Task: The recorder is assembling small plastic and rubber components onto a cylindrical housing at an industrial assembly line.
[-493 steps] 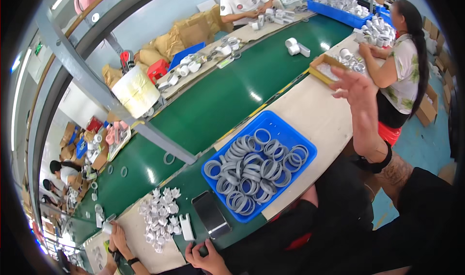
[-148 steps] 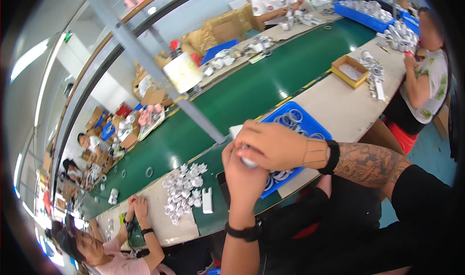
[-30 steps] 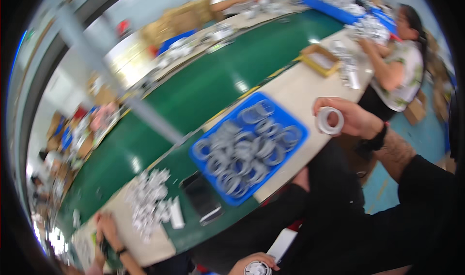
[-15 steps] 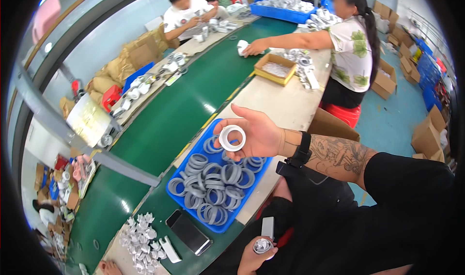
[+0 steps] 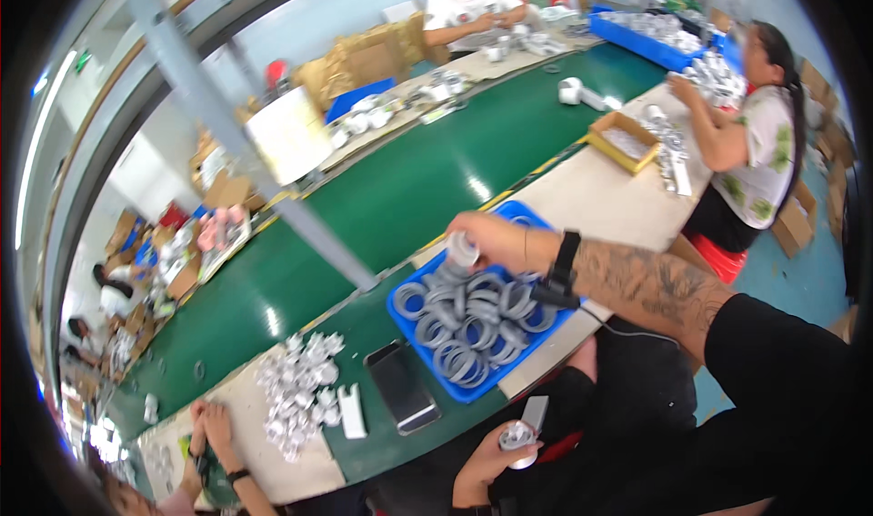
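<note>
My right hand (image 5: 500, 241) is closed around a white plastic ring (image 5: 462, 250), over the far left part of a blue tray (image 5: 396, 309). Grey rings (image 5: 477, 320) fill that tray in a loose heap. Low in the view, close to my body, my left hand (image 5: 488, 458) grips a round white plastic part (image 5: 518, 437) with white bits inside its opening. A flat light-grey bar (image 5: 535, 413) sticks up behind this part; whether the two are joined I cannot tell.
A phone (image 5: 402, 387), a white bar-shaped piece (image 5: 352, 411) and a pile of small white parts (image 5: 296, 389) lie left of the tray. Beyond runs a green conveyor belt (image 5: 400, 198). A grey post (image 5: 318, 239) stands by it. Co-workers sit around; one's hands (image 5: 214, 425) rest lower left.
My view has swung left. My right hand has turned from palm-up to palm-down, bringing the white ring down over the tray. The co-worker at right has drawn an arm back from the belt.
</note>
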`<state>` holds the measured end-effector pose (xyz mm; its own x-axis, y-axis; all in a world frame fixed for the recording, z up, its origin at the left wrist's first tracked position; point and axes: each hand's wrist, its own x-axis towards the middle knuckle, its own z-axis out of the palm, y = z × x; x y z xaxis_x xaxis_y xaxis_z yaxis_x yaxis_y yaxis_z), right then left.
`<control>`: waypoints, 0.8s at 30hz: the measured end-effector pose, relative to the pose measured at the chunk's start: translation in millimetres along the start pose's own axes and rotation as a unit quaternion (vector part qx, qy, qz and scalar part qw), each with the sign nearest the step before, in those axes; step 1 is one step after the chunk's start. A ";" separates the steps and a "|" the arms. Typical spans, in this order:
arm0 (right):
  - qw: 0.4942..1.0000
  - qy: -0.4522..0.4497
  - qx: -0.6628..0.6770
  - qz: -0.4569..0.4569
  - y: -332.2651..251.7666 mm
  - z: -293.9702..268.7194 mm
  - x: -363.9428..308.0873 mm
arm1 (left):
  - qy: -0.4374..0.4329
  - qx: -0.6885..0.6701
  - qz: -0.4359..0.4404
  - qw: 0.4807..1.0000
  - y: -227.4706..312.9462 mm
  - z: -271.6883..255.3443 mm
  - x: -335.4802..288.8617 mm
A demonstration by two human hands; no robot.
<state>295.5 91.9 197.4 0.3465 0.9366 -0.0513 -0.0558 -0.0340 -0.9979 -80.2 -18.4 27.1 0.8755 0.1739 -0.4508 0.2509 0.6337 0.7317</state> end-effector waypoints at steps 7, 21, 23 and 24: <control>0.996 0.003 -0.047 0.072 -7.8 -13.0 100.2 | 0.026 -0.056 -0.004 0.998 -0.4 5.7 5.6; 0.695 -0.505 -0.372 -0.353 -23.8 66.1 -230.0 | -0.091 0.102 -0.013 0.991 23.1 71.1 -49.5; 0.693 -0.510 -0.366 -0.355 -33.0 59.1 -231.7 | -0.131 0.088 0.023 0.987 35.1 81.1 -54.4; 0.708 -0.485 -0.359 -0.368 -38.7 57.0 -232.3 | -0.084 0.109 0.033 0.990 41.8 85.6 -56.9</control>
<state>163.8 -104.5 250.3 -0.7903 0.5801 0.1974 0.4166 0.7449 -0.5211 -84.3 -66.3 127.1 0.9447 0.0698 -0.3204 0.2583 0.4434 0.8583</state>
